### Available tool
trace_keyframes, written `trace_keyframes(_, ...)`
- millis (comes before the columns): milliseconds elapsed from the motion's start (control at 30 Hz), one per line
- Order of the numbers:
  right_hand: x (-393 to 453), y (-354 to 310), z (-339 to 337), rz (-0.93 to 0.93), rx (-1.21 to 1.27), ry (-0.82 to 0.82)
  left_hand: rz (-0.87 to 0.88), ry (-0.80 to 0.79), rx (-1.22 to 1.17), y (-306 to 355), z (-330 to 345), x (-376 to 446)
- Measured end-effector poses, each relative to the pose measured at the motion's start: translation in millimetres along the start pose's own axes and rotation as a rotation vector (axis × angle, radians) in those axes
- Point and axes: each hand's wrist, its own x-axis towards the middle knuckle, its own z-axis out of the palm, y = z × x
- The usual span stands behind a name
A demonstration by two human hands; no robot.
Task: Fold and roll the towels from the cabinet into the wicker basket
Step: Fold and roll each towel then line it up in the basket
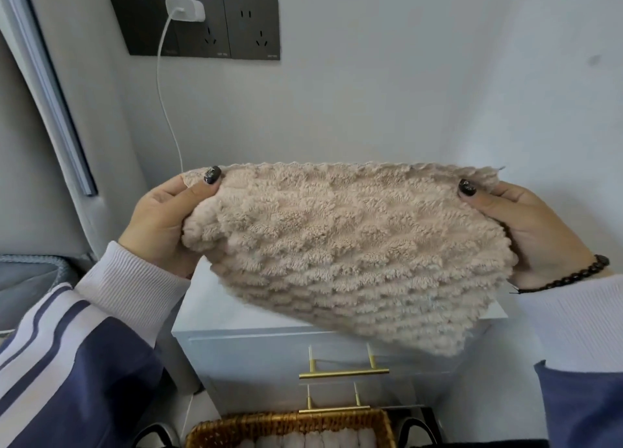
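A fluffy beige towel (337,245) is stretched out in the air above the white cabinet (256,349). My left hand (165,218) pinches its upper left corner, thumb on top. My right hand (526,228) pinches the upper right corner the same way. The towel's lower part hangs down over the cabinet top, its lower right corner lowest. At the bottom edge of the view sits the wicker basket (286,420), holding pale rolled towels (317,442) that are only partly visible.
The cabinet has two drawers with gold bar handles (344,373). On the wall behind are dark power sockets (253,26) with a white charger (185,9) and its cable hanging down. A grey padded surface lies at the left.
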Motion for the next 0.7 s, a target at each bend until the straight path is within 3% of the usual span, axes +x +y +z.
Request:
trace_keyframes(133, -6.1, -8.2, 9.2, -0.046, -0.004, -0.01, -0.091, -0.057, 0.019, 7.8, -1.9, 3.4)
trace_keyframes(233, -4.2, -14.2, 23.2, -0.023, 0.108, 0.027, -0.104, -0.014, 0.111, 11.2, -0.4, 4.3)
trace_keyframes(300, 7.2, -9.0, 22.0, 0.048, 0.021, 0.041, 0.0, 0.088, 0.361, 7.2, -0.7, 5.4)
trace_keyframes(400, 32.3, 13.2, 14.2, 0.06, -0.36, 0.224, 0.229, 0.202, 0.917, -6.5, -12.9, 14.1)
trace_keyframes(467, 43.0, 26.7, 10.4, 0.068, -0.574, 0.288, 0.287, 0.233, 1.095, -12.7, -15.0, 19.3)
trace_keyframes(567, 51.6, 37.2, 13.5, 0.064, -0.64, 0.36, 0.272, 0.252, 1.079, -20.5, -10.5, 29.3)
trace_keyframes(700, 63.2, 45.6, 18.7, 0.079, -0.461, 0.426, 0.082, 0.284, 0.727, -34.0, -8.2, 42.1)
